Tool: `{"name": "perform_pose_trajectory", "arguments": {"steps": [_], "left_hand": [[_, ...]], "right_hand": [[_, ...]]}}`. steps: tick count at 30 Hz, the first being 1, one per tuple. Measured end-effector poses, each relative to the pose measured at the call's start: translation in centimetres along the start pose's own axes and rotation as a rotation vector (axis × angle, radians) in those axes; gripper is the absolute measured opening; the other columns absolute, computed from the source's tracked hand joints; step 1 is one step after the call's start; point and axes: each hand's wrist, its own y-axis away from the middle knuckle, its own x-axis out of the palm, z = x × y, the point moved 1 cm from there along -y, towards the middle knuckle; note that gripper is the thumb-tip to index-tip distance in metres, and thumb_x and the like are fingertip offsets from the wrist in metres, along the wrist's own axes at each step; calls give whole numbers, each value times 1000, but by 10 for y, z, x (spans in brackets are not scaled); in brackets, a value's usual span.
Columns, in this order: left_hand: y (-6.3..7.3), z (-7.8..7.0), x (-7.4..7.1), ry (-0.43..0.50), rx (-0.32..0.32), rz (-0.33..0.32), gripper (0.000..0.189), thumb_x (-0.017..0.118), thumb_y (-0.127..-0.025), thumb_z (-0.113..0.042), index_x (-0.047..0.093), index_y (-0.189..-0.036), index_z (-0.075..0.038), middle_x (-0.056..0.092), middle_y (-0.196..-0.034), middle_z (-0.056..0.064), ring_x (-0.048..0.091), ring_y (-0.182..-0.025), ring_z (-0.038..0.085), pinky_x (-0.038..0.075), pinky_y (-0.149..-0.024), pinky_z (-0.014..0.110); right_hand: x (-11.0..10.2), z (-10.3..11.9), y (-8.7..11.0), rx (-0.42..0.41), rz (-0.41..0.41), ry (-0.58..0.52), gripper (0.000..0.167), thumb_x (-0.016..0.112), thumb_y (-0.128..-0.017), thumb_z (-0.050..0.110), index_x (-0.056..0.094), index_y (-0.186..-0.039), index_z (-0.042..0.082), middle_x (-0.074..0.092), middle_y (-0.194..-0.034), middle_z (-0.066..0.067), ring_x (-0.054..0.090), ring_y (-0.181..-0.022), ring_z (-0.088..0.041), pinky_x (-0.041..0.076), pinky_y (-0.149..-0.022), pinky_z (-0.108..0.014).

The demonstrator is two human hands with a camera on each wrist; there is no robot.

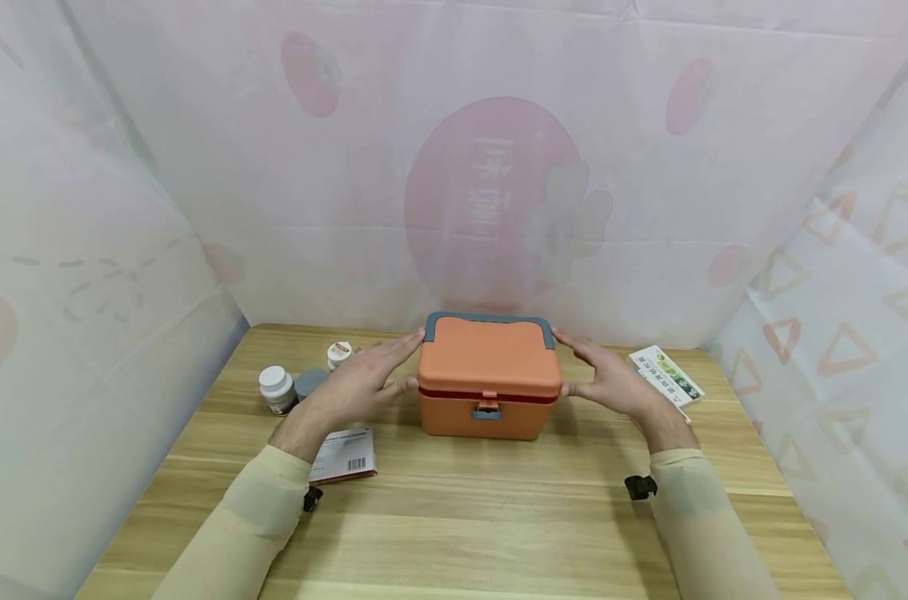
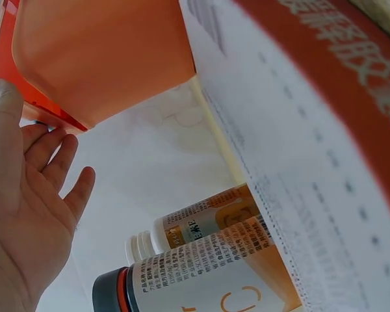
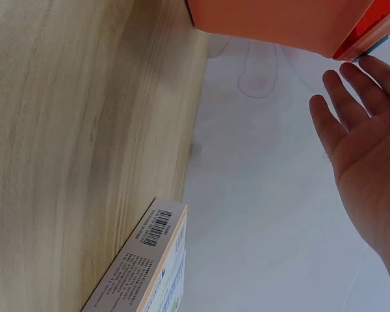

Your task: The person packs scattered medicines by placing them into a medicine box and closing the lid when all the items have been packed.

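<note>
An orange storage box (image 1: 490,362) with a blue-grey handle stands upright on the wooden table. A red band shows between its lid and body, and a blue-grey latch tab (image 1: 487,414) hangs at the front. My left hand (image 1: 366,382) is at the left side of the lid, fingers extended and fingertips at the lid's edge. On the opposite side, my right hand (image 1: 613,382) reaches the lid in the same way, thumb low and fingers high. In the left wrist view the left hand (image 2: 36,188) is at the lid's rim; the right wrist view shows the right hand (image 3: 370,136) likewise.
Left of the box are a white bottle (image 1: 276,390), a grey-lidded bottle (image 1: 310,382), a small white-capped bottle (image 1: 339,354) and a flat medicine box (image 1: 346,454). Medicine boxes (image 1: 667,375) lie beyond the right hand. A printed cloth wall (image 1: 334,275) closes off the back.
</note>
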Motion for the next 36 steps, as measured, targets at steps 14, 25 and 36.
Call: {"name": "perform_pose_trajectory", "arguments": {"steps": [14, 25, 36], "left_hand": [[-8, -6, -6, 86, -8, -50, 77, 57, -123, -53, 28, -189, -27, 40, -192, 8, 46, -175, 41, 42, -142, 67], [-16, -9, -11, 164, -13, -69, 74, 51, -122, -59, 38, -185, -24, 47, -188, 7, 47, -175, 40, 41, -143, 68], [-18, -16, -16, 221, -38, -120, 81, 40, -118, -73, 49, -178, -20, 55, -182, 7, 52, -172, 37, 45, -139, 68]], "right_hand": [[-4, -1, -6, -116, -44, -125, 97, 75, -107, 63, 40, -185, 18, 40, -190, -23, 47, -168, -59, 41, -138, -77], [-5, 0, -11, -197, -77, -229, 100, 66, -106, 73, 46, -179, 7, 46, -185, -24, 43, -171, -58, 38, -146, -58], [-4, 8, -12, -230, -110, -349, 101, 63, -102, 85, 59, -167, 7, 54, -177, -25, 48, -166, -62, 43, -133, -21]]}}
